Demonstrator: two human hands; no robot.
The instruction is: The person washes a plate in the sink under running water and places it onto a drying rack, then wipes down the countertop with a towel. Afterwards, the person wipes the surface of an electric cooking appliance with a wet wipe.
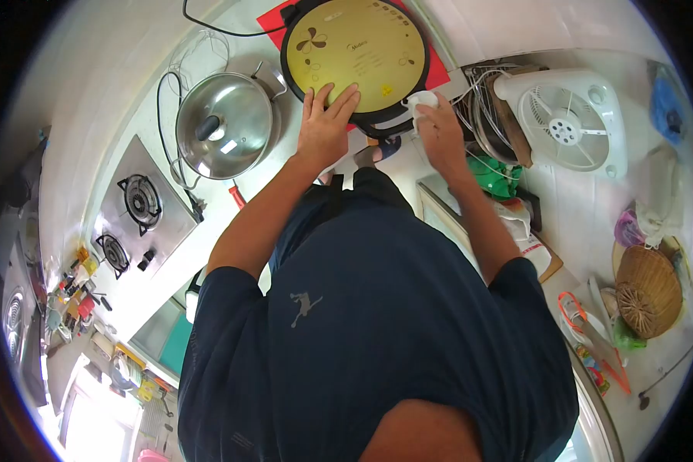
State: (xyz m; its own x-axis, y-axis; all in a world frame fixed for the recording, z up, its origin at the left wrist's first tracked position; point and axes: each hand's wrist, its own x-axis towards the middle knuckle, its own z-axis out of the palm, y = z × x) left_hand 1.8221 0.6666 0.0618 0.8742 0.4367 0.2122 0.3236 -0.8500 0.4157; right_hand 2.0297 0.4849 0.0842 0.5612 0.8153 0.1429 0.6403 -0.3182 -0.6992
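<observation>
A round electric griddle point(356, 71) with a yellow-green lid and a black rim lies closed on a red mat point(437, 72). My left hand point(325, 123) rests on the lid's near edge with its fingers spread. At the right side of the rim, beside the black handle point(386, 128), my right hand point(440, 131) grips a crumpled white cloth point(422, 102). Whether it is fabric or paper is hard to tell. The cloth touches the griddle's edge.
To the left stands a steel pot point(227, 127) with a glass lid, and beyond it a gas stove point(142, 208). A white fan point(566, 127), a wicker basket point(645, 289) and orange-handled scissors point(593, 335) are on the right. A black cord point(239, 33) runs from the griddle.
</observation>
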